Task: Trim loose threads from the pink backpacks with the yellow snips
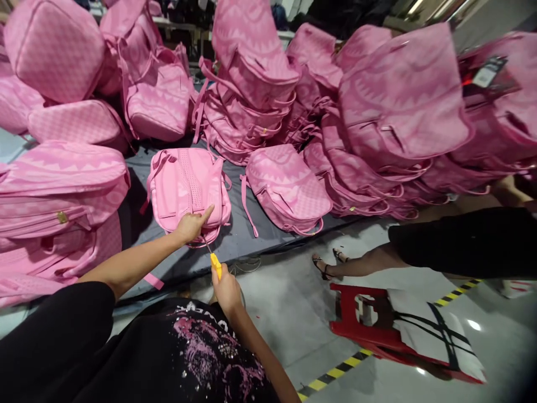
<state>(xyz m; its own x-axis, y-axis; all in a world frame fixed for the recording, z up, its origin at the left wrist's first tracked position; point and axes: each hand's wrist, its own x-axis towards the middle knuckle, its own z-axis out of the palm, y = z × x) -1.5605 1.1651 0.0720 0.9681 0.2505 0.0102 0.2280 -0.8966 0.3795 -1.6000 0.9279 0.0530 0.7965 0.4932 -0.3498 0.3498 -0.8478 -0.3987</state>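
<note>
A small pink backpack (191, 179) lies flat on the dark-covered table, its back panel and shoulder straps facing up. My left hand (191, 226) grips its near edge, one finger stretched out over the pink fabric and the others partly hidden. Just below that edge, my right hand (226, 288) is closed around a yellow-handled tool (215, 265). The tool's thin metal shaft points up at the bag beside my left hand; its tip is too small to make out. To the right lies another pink backpack (289, 187), front side up, with a strap hanging toward me.
Stacked pink backpacks (251, 84) stand behind, with more piles (403, 101) at right and a bulky stack (62, 207) at left. Another person's legs (369, 263) show beside the table (268, 238). A red stool (364, 322) and yellow-black floor tape (335, 372) are at lower right.
</note>
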